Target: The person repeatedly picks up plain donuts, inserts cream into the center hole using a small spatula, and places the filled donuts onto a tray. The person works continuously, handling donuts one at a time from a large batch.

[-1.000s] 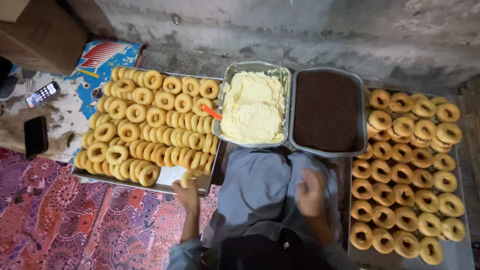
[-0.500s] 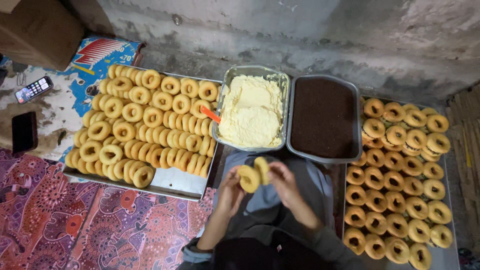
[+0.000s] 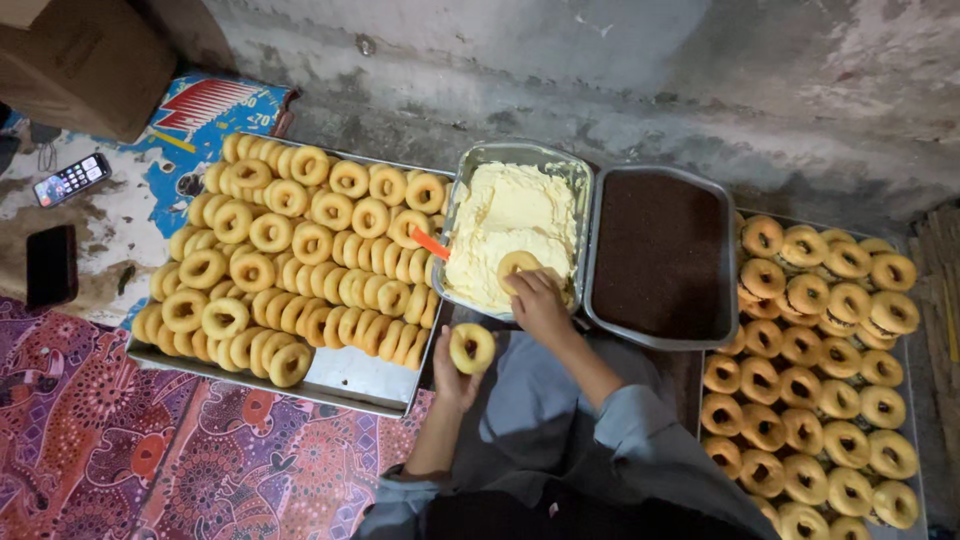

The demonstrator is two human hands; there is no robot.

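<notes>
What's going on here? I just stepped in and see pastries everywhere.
A seated person's right hand presses a golden ring-shaped pastry half onto the pale yellow cream in a metal pan. The left hand holds another golden ring pastry upright. A pan of dark brown crumbs sits beside the cream, with trays of rings either side.

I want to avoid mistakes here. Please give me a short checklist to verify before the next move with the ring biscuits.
1. Left hand holds one ring biscuit: ok.
2. Right hand presses a second ring on the cream: ok.
3. Cream tray still well filled: ok.
4. Orange spatula lies in the cream, within reach: ok.
5. Brown topping tray beside the cream tray: ok.
6. Cream on the second ring's underside: cannot tell.
</notes>
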